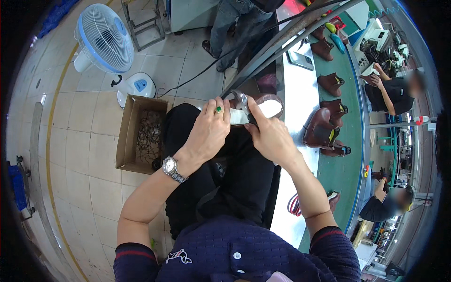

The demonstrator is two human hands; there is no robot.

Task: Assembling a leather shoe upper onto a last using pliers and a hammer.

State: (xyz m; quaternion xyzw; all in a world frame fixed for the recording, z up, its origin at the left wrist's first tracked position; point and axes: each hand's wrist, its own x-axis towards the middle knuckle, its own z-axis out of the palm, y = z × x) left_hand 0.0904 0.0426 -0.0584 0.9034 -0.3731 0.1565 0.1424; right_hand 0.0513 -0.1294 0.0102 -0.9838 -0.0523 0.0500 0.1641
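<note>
A brown shoe (280, 101) with a white bottom (271, 109) is above my lap. My left hand (209, 124), wearing a green-stoned ring, is closed round its left end, fingers bent over the white part. My right hand (275, 136) grips a metal hand tool (241, 100) with a curved, shiny head and a dark handle, pressed close to the shoe's middle. The fingers hide much of the handle, so its exact kind cannot be told.
Brown ankle boots (319, 129) stand on a green conveyor belt (345, 183) beside a metal ledge (296, 160) at right. A cardboard box (126, 141) with tangled scraps and a fan (105, 40) are at left. A phone (300, 60) lies on the ledge; people work beyond.
</note>
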